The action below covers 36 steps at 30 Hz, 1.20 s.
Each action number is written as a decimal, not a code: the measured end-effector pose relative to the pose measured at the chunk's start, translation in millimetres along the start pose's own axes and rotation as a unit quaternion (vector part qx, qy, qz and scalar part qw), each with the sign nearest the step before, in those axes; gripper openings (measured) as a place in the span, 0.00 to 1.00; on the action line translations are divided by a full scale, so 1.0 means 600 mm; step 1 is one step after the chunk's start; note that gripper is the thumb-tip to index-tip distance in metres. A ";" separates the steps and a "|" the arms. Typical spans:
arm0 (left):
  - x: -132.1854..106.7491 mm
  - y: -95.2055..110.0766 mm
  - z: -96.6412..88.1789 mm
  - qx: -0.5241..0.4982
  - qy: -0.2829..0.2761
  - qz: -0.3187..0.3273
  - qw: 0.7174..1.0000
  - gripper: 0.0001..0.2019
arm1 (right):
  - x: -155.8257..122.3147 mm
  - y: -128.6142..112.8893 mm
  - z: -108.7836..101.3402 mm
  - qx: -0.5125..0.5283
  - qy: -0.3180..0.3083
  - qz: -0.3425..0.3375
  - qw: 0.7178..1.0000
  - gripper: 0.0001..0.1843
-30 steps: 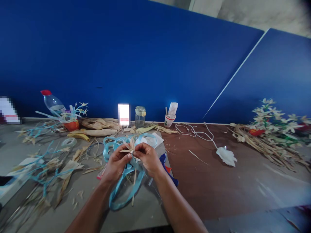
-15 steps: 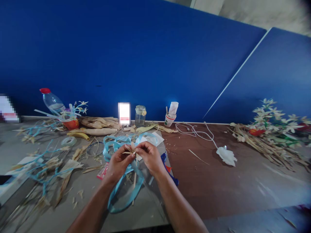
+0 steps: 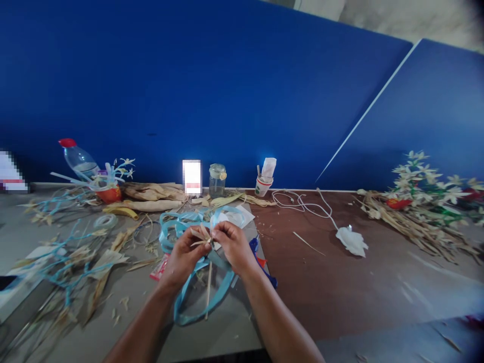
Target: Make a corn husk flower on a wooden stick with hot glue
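A small pale flower of dried husk petals is pinched between the thumb and fingers of my left hand. Close against its right side, my right hand is closed in a pinch; what lies between those fingertips is too small to make out. From just under the flower a light blue ribbon hangs in a wide loop below both hands. More of this ribbon lies coiled on the table behind my left hand. A thin pale strip shows inside the hanging loop.
Blue-wrapped flower stems and husk scraps cover the left. Along the back stand a red-capped bottle, a jar and a paper cup. A blue tool lies beside my right forearm. White flowers lie far right.
The flower's petals now show more spread and turned in my left fingers. The hanging ribbon loop has swung to the right and a little upward. Both hands stay nearly in place.
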State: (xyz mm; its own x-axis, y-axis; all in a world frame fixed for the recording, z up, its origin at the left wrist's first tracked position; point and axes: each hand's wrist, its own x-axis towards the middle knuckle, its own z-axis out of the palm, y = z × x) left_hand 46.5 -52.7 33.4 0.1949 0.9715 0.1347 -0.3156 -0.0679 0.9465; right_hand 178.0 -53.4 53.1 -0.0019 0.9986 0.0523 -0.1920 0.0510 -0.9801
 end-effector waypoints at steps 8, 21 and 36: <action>-0.002 0.001 -0.003 -0.130 -0.076 -0.038 0.988 0.14 | 0.002 -0.007 -0.003 0.156 -0.033 0.064 0.985 0.10; 0.007 -0.021 -0.021 -0.154 -0.095 -0.132 0.975 0.08 | 0.009 0.003 -0.009 0.189 -0.095 0.105 0.972 0.12; 0.002 -0.019 0.000 -0.049 0.003 -0.047 0.998 0.12 | 0.013 0.012 -0.005 0.179 -0.042 0.106 0.977 0.10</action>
State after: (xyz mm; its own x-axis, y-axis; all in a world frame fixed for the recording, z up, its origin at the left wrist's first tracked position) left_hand 50.3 -50.7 22.9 0.2230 0.9738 0.0448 -0.3862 0.0461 0.9213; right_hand 179.5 -45.5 45.9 -0.1565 0.9810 -0.1147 -0.5088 -0.1796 -0.8420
